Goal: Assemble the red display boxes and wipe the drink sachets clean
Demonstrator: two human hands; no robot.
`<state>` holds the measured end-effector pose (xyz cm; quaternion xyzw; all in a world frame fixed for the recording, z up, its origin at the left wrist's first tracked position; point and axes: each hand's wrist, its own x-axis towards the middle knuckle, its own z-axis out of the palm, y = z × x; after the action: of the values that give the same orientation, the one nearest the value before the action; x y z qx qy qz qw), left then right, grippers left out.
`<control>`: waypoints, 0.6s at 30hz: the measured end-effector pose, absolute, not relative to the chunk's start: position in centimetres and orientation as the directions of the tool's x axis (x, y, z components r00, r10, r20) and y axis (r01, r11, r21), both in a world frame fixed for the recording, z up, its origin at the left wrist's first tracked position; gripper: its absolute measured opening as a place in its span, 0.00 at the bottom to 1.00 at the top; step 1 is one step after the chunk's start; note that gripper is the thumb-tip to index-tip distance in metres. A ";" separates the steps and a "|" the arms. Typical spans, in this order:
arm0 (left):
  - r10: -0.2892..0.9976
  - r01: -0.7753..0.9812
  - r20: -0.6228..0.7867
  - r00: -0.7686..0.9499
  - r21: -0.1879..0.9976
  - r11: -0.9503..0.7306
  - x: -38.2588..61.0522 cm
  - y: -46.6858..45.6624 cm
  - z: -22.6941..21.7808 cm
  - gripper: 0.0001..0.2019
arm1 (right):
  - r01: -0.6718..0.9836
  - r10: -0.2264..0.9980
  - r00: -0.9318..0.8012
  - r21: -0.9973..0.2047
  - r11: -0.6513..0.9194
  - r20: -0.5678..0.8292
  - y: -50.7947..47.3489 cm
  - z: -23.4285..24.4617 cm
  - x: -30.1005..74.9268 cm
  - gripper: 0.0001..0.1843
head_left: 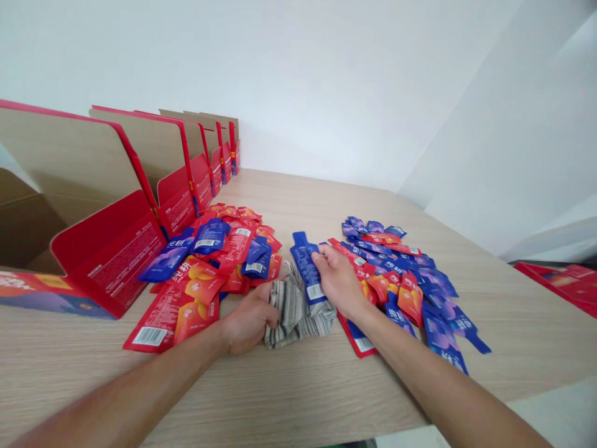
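My left hand (pixel 249 320) is closed on a bunched grey-and-white striped cloth (pixel 293 314) lying on the wooden table (pixel 298 386). My right hand (pixel 338 280) pinches a blue pouch (pixel 306 266) that lies over the cloth, its spout end pointing away from me. A heap of red and blue pouches (pixel 219 261) lies just left of my left hand. A second spread of blue and red pouches (pixel 405 280) lies under and to the right of my right wrist.
A row of open red cardboard boxes (pixel 116 242) with raised brown flaps stands along the table's left side, back to the wall. Flat red packaging (pixel 559 280) lies beyond the table's right edge. White walls close the far side.
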<state>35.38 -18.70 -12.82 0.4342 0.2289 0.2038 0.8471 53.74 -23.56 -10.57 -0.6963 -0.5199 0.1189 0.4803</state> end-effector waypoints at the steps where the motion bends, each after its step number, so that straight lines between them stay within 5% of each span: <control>1: 0.545 -0.149 -0.211 0.811 0.827 0.542 35.4 -18.7 -12.8 0.30 | 0.622 0.844 0.415 -0.783 0.008 0.339 -23.2 -11.6 52.9 0.09; 5: 0.552 -0.170 -0.194 0.811 0.825 0.540 35.3 -18.7 -13.0 0.30 | 0.754 0.783 0.368 -0.653 0.065 0.502 -22.8 -13.9 51.5 0.17; 10: 0.555 -0.167 -0.195 0.808 0.829 0.534 35.2 -18.5 -13.6 0.30 | 0.919 0.748 0.070 -0.334 0.209 0.660 -24.7 -14.3 51.4 0.21; 18: 0.589 -0.180 -0.218 0.778 0.821 0.542 35.3 -18.7 -13.4 0.23 | 0.965 0.762 -0.244 0.074 0.251 0.599 -26.8 -13.4 50.2 0.23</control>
<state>35.28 -18.66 -13.43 0.4209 0.2430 0.2276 0.8438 50.16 -26.85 -13.39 -0.5706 -0.7570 -0.2212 0.2291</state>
